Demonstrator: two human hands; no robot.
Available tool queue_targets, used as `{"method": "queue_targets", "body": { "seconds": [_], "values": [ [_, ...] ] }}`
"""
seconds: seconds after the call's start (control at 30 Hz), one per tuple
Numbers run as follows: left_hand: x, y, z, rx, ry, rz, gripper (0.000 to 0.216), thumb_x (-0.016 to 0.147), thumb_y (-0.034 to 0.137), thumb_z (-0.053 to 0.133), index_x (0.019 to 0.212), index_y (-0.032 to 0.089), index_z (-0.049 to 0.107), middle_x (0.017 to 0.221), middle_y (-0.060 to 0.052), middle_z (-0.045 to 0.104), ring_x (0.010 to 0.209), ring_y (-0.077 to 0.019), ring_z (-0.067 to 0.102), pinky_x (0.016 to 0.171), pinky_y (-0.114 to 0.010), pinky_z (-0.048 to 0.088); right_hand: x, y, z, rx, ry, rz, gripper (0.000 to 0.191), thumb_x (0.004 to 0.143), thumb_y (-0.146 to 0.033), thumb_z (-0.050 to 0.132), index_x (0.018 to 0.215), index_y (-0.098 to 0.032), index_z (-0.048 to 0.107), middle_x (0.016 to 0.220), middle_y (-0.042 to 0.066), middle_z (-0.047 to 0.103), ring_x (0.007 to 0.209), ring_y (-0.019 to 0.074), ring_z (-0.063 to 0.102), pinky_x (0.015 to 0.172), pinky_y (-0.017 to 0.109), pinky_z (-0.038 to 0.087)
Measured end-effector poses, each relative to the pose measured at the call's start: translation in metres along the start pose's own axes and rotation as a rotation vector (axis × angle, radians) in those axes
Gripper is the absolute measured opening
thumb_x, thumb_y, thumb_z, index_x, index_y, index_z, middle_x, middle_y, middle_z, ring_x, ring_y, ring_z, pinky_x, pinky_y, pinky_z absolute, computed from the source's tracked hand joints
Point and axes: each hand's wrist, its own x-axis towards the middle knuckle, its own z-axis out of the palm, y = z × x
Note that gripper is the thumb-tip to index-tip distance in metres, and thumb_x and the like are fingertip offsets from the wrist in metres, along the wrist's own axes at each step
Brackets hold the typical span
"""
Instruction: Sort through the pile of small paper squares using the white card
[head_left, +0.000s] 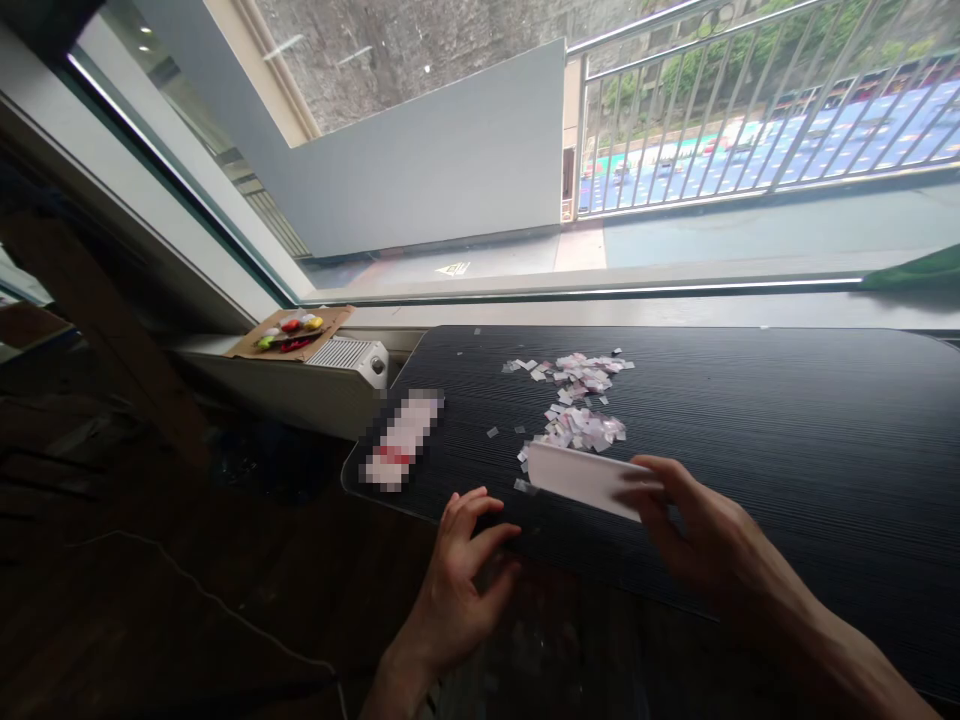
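Observation:
My right hand [679, 510] grips a flat white strip [581, 478], perhaps card or a folded paper, by its right end. The strip's left end reaches a heap of small whitish paper-like pieces [581, 428] on the black table [765, 430]. Behind that heap lies a second scatter of the same pieces [585, 372]. At the table's front edge my left hand [465, 570] is held with its fingers curved and apart, and nothing shows in them. A pixelated white and red flat item [405, 440] rests on the table's left end.
A white radiator [364, 360] stands left of the table, beside a brown cardboard piece [247, 340] bearing several colourful items. A large window [450, 190] rises behind the table. A thin white cable [202, 590] runs over the dark floor. Green cloth-like material [919, 280] sits at the right sill.

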Motion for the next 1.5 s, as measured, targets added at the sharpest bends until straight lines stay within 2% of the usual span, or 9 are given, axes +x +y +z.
{"method": "queue_targets", "body": {
  "seconds": [0.23,0.43,0.6,0.7,0.9,1.07,1.2,1.37,1.5],
  "values": [
    [-0.002,-0.005,-0.009,0.045,0.094,-0.049,0.023,0.093,0.022,0.054,0.112,0.027,0.066,0.122,-0.007,0.061,0.129,-0.0267,0.052,0.119,-0.06,0.027,0.006,-0.001,0.0,-0.051,0.055,-0.008,0.018,0.097,-0.026,0.046,0.114,-0.027,0.051,0.092,0.004,0.08,0.076,0.0213,0.076,0.065,0.029,0.054],
    [-0.004,-0.01,-0.008,0.103,0.135,-0.045,0.024,0.093,0.021,0.053,0.112,0.027,0.065,0.12,-0.006,0.063,0.127,-0.0262,0.054,0.118,-0.059,0.029,0.007,-0.003,0.002,-0.011,-0.018,-0.018,0.018,0.095,-0.025,0.045,0.111,-0.025,0.053,0.089,0.004,0.08,0.074,0.0202,0.076,0.066,0.028,0.055],
    [-0.007,-0.014,-0.008,0.128,0.141,-0.037,0.024,0.093,0.019,0.052,0.113,0.026,0.065,0.117,-0.007,0.064,0.125,-0.0267,0.055,0.115,-0.063,0.03,-0.008,0.0,-0.01,0.013,-0.025,0.099,0.019,0.096,-0.032,0.05,0.114,-0.027,0.055,0.091,0.003,0.079,0.078,0.0216,0.077,0.066,0.029,0.057],
    [-0.005,-0.014,-0.006,0.141,0.151,-0.026,0.025,0.092,0.017,0.052,0.112,0.025,0.065,0.116,-0.007,0.064,0.123,-0.0265,0.057,0.113,-0.065,0.032,-0.005,0.005,-0.004,0.04,-0.019,0.186,0.021,0.095,-0.033,0.05,0.114,-0.027,0.054,0.091,0.003,0.08,0.081,0.0227,0.077,0.071,0.031,0.057],
    [-0.004,-0.013,-0.006,0.16,0.153,-0.001,0.028,0.092,0.013,0.05,0.113,0.025,0.064,0.116,-0.007,0.064,0.119,-0.0251,0.059,0.113,-0.064,0.033,-0.003,0.009,0.002,0.09,-0.13,0.275,0.02,0.092,-0.04,0.05,0.108,-0.028,0.056,0.082,0.0,0.077,0.07,0.0211,0.073,0.063,0.03,0.053],
    [-0.004,-0.013,-0.007,0.173,0.148,0.0,0.028,0.091,0.012,0.051,0.113,0.025,0.063,0.116,-0.007,0.063,0.119,-0.0249,0.058,0.113,-0.063,0.033,0.008,0.009,0.002,0.145,-0.133,0.399,0.024,0.088,-0.043,0.051,0.105,-0.027,0.057,0.079,0.001,0.075,0.07,0.0221,0.07,0.063,0.033,0.053],
    [-0.004,-0.012,-0.006,0.177,0.142,0.004,0.031,0.09,0.011,0.051,0.115,0.025,0.063,0.117,-0.007,0.062,0.119,-0.0252,0.058,0.112,-0.064,0.034,0.016,0.01,0.006,0.166,-0.228,0.415,0.025,0.083,-0.044,0.048,0.096,-0.025,0.058,0.078,0.003,0.073,0.067,0.0229,0.068,0.058,0.034,0.052],
    [-0.004,-0.011,-0.006,0.18,0.151,0.011,0.031,0.089,0.01,0.052,0.114,0.025,0.062,0.116,-0.006,0.062,0.119,-0.0255,0.058,0.112,-0.064,0.034,0.008,0.008,0.005,0.208,-0.247,0.415,0.022,0.083,-0.045,0.049,0.088,-0.024,0.057,0.072,0.002,0.068,0.064,0.0208,0.064,0.055,0.032,0.051],
    [-0.004,-0.012,-0.006,0.186,0.15,0.016,0.032,0.089,0.01,0.052,0.115,0.025,0.062,0.116,-0.007,0.062,0.119,-0.0251,0.059,0.112,-0.063,0.034,0.0,0.013,0.004,0.271,-0.309,0.442,0.023,0.086,-0.045,0.049,0.09,-0.024,0.056,0.074,0.001,0.066,0.066,0.0203,0.063,0.056,0.031,0.051]
  ]
}}
